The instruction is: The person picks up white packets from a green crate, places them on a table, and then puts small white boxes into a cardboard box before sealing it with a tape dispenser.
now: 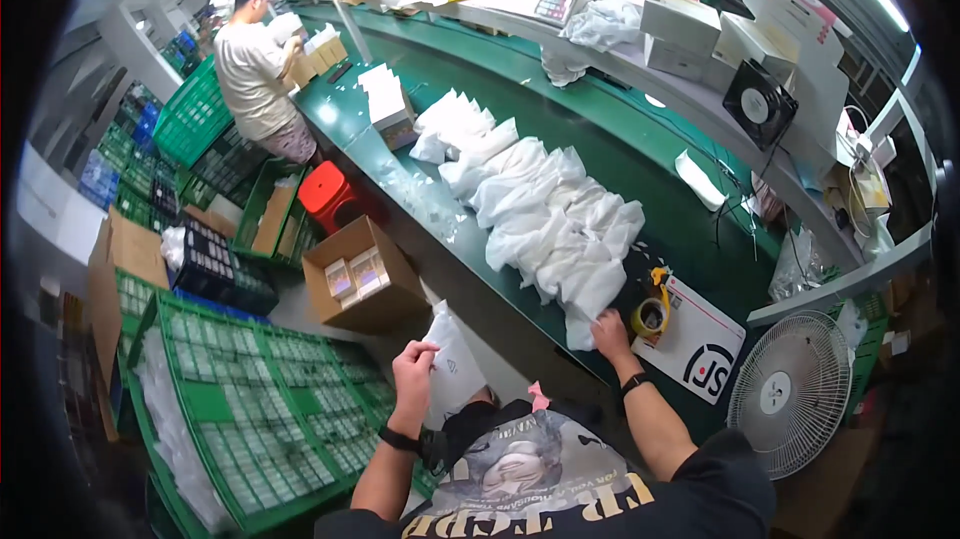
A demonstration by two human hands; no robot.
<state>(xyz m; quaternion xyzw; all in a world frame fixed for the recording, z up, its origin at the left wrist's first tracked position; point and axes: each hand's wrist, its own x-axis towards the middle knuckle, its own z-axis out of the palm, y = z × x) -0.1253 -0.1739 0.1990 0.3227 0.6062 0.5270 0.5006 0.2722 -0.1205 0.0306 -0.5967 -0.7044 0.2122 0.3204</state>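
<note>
My left hand [414, 373] is closed on the edge of a flat white plastic bag [458, 367], which hangs in front of my body beside the green table [515, 314]. At the table's near edge, my right hand [609, 334] has its fingers closed on the corner of another white plastic bag [581, 323]. That bag lies at the near end of a long row of overlapping, crumpled white bags [540, 194]. What the bags hold is hidden. Just right of my right hand, a tape roll [650, 316] rests on a white flat box [692, 339].
A round fan [790, 379] stands at the right. Left of me are an open cardboard box [364, 274] with small boxes, a red stool [328, 194] and a large green crate [270, 399]. A co-worker [256, 69] handles boxes at the table's far end. Cartons crowd the shelf [600, 29].
</note>
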